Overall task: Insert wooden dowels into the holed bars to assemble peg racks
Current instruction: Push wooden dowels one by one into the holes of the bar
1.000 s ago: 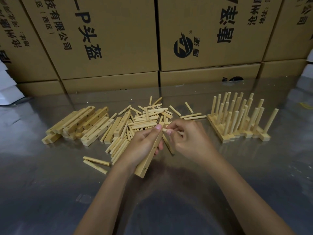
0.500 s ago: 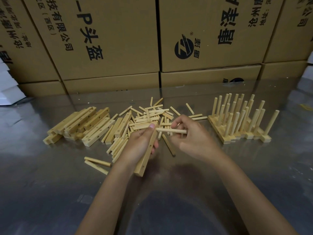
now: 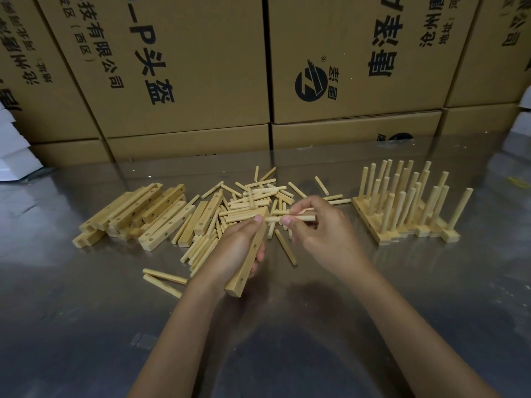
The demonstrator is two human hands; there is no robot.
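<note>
My left hand (image 3: 238, 248) grips a holed wooden bar (image 3: 249, 258), which slants from near the table up toward the dowel pile. My right hand (image 3: 319, 228) pinches a wooden dowel (image 3: 301, 218) lying level, its left end at the bar's upper end beside my left thumb. Loose dowels (image 3: 253, 196) lie heaped just behind both hands. A stack of holed bars (image 3: 143, 211) lies to the left. Several finished peg racks (image 3: 408, 208) stand upright at the right.
Stacked cardboard boxes (image 3: 201, 67) wall off the back of the shiny metal table (image 3: 86, 326). Two loose dowels (image 3: 163, 278) lie near my left forearm, one more dowel (image 3: 286, 247) between my hands. White material (image 3: 14, 150) sits at the far left.
My right hand drew a dowel out from between the hands, turned it level and brought its left end to the top of the bar. My left hand kept holding the bar.
</note>
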